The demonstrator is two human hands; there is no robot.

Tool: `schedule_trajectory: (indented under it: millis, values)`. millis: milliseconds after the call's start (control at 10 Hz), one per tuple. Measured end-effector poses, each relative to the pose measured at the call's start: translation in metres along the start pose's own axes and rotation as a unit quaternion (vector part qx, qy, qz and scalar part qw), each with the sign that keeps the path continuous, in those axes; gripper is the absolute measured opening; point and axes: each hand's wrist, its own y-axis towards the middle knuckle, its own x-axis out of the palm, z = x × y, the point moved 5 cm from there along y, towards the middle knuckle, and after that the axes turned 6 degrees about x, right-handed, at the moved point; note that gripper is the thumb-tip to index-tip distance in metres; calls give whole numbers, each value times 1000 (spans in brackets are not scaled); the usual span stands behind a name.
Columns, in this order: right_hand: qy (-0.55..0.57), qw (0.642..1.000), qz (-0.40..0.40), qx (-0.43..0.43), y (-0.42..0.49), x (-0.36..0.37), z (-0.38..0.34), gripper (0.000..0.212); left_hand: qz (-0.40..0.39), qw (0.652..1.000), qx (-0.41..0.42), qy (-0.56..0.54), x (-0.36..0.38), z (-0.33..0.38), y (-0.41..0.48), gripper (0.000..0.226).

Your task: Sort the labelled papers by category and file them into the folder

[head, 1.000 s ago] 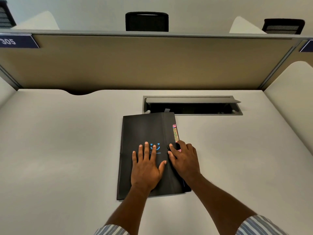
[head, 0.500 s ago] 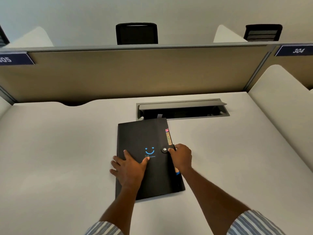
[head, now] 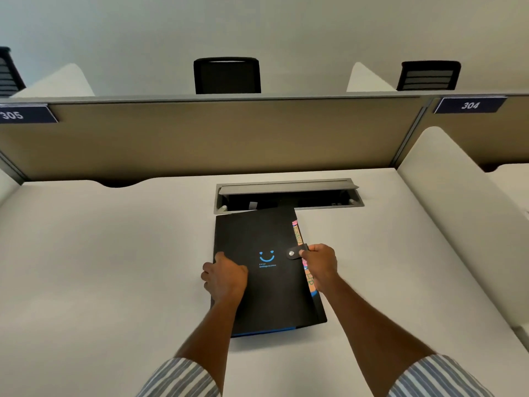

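Since a second ago our left hand [head: 224, 277] has slid off the middle of the cover to the left side, and now it's wrapped round that edge, thumb on top, holding things steady. The black folder [head: 266, 233] lies shut on the desk [head: 114, 267], far end right up against the cable tray [head: 286, 184]. Further right, the snap strap [head: 296, 252] sits across the cover and our right hand [head: 319, 262] pinches its outer end. Labelled papers [head: 297, 236] peek out along the right edge, so we reckon the filing's done and we're fastening up, though honestly it could be unsnapping. Next up is a firm press on the snap while the left hand braces.
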Motion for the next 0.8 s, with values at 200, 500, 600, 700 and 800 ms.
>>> schedule_trajectory:
  millis: [200,500,600,700,800]
  values:
    - [-35,999,19,2,24,-60,13,18,-19,999,19,-27,46,36,-20,56]
    - [-131,991,18,-17,42,-91,39,17,-38,997,53,31,85,50,-41,57]
    - [-204,977,17,-58,40,-88,35,31,-33,991,100,85,86,54,-40,60]
    - [-335,934,35,-118,33,-87,22,57,-16,974,159,161,80,62,-39,71]
    - [-409,890,43,-199,24,-84,1,79,20,941,241,236,65,85,-41,81]
